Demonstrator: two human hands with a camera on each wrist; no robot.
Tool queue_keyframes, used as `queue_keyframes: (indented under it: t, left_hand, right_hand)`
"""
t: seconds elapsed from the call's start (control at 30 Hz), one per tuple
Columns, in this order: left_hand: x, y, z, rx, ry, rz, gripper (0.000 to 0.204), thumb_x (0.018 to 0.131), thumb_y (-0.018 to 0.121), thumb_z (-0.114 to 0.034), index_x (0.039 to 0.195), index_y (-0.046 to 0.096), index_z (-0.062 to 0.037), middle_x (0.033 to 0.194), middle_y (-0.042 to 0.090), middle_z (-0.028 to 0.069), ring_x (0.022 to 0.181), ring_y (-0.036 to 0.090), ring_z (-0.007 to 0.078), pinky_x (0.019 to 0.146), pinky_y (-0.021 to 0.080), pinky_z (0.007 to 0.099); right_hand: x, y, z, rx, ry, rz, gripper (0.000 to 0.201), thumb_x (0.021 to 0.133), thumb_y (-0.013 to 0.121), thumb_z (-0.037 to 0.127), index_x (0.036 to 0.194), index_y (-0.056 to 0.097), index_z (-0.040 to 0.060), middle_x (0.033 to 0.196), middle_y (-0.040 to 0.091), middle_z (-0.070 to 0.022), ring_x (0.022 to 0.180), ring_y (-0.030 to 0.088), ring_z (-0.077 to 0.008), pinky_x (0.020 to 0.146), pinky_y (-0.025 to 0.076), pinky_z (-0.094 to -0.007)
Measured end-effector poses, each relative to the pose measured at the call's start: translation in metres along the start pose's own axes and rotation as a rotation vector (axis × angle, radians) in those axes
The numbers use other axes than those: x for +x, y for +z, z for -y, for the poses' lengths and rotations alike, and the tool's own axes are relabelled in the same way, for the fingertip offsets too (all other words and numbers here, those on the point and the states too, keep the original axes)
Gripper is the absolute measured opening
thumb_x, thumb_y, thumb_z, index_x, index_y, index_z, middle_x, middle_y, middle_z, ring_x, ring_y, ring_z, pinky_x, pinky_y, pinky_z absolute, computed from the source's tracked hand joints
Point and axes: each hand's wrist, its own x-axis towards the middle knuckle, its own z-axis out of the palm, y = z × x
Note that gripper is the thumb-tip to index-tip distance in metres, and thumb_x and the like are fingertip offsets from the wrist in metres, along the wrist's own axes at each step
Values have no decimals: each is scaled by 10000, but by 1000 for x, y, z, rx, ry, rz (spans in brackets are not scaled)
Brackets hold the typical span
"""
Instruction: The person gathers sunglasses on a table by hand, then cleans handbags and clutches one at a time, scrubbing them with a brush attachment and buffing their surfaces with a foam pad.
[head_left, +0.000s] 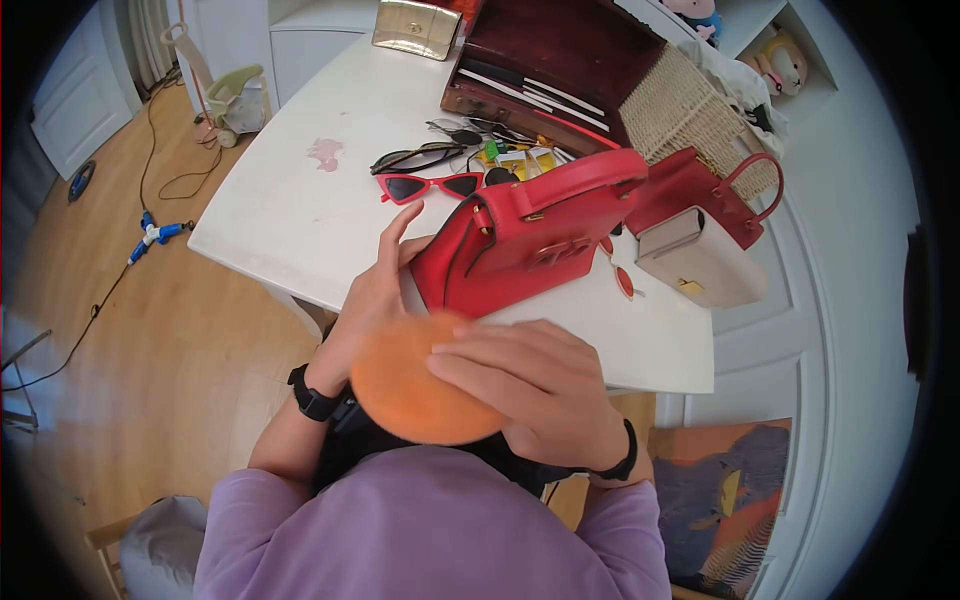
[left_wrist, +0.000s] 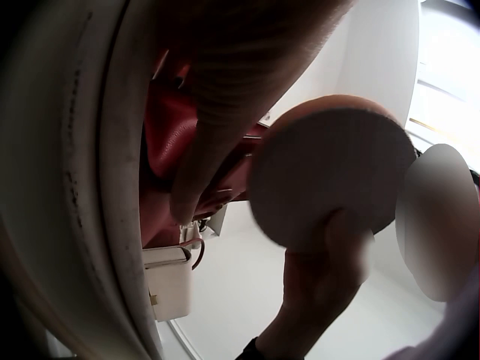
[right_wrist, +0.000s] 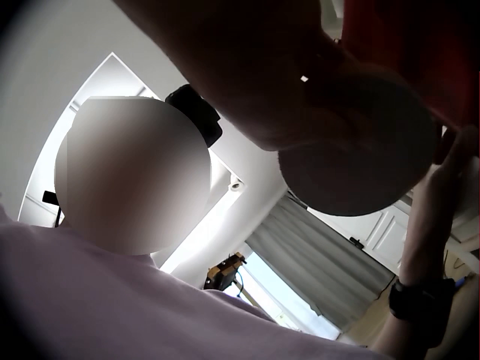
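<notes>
My right hand [head_left: 535,385] holds a round orange foam pad [head_left: 405,390] in front of the body, fingers over its orange face. In the left wrist view the thumb presses the pad's flat grey back [left_wrist: 330,176]. A red handbag [head_left: 540,235] with a top handle stands at the table's near edge, just beyond the pad. At the bag's left end my left hand [head_left: 370,300] grips its side, index finger pointing up; the pad partly hides this hand. Right behind the bag's left end lie red-framed sunglasses [head_left: 430,188].
On the white table [head_left: 270,200] are more sunglasses [head_left: 420,157], an open brown case [head_left: 560,60], a gold purse [head_left: 415,30], a second red handbag [head_left: 680,200] and a cream bag [head_left: 700,260]. A woven basket [head_left: 690,100] stands at the back right.
</notes>
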Motion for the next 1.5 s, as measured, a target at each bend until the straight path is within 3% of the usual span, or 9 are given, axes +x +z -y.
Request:
queue_keyframes:
  t: [0.07,0.23,0.3,0.47,0.7,0.9,1.13,1.33,1.5]
  left_hand:
    - [-3,0,17,-551,-171,165,731,933,608,-186,1535,197,-131,1282,612,147,1159,609,265,1026,468,404]
    - [0,-6,14,68,-33,153,600,860,669,-270,1383,469,-55,1306,590,165,1162,608,318,963,485,378]
    - [1,-7,13,-242,-405,112,606,858,658,-288,1379,469,-44,1318,573,175,1175,595,332,962,482,390]
    - [0,0,17,-46,-100,43,943,606,887,-245,1402,432,-23,1312,572,192,1203,579,315,1018,445,384]
    - [6,-5,10,-12,-36,51,938,627,884,-230,1416,415,-34,1300,580,170,1210,570,282,1035,428,376]
    - [7,-3,12,-35,-40,83,935,636,890,-204,1421,411,-36,1301,573,145,1237,540,264,1061,402,386]
    - [11,-7,15,-129,-89,95,1059,625,896,-171,1484,289,-57,1380,487,148,1303,466,272,1131,325,399]
    - [28,-8,13,-249,-54,189,1036,636,896,-120,1475,292,-56,1367,494,137,1289,477,261,1124,351,406]
    - [39,15,6,-389,-178,33,901,701,868,-81,1439,352,-46,1325,536,121,1217,538,223,1041,446,362]
  right_hand:
    - [11,-6,-2,-199,-291,-318,366,708,667,122,1070,719,120,1137,677,-51,1039,651,-252,830,496,-371]
    - [7,13,-12,-322,-208,-206,345,737,682,137,1078,725,164,1138,677,-15,1082,636,-238,881,471,-364]
    - [2,12,-16,-124,-265,-140,314,752,669,111,1064,706,128,1178,652,-32,1125,606,-240,912,473,-377]
    - [-22,10,-44,-358,-136,-576,325,740,676,79,1034,752,194,1127,689,12,1086,616,-225,922,453,-379]
    - [-64,29,-57,129,175,-267,397,628,650,-49,955,768,143,991,696,-9,972,625,-241,880,468,-378]
    - [-56,-20,-69,-381,174,-871,417,598,628,-79,949,767,96,1016,687,-72,1008,615,-282,851,503,-370]
    - [-94,21,-88,15,294,-363,522,534,562,-105,964,765,110,1019,677,-70,1024,610,-263,898,491,-354]
    - [-86,-17,-99,-81,365,-880,632,583,548,-129,1141,718,113,1087,678,-88,1069,603,-280,956,483,-366]
    - [-87,12,-98,-74,431,-641,637,603,537,-146,1162,704,109,1144,672,-98,1091,601,-290,959,472,-387]
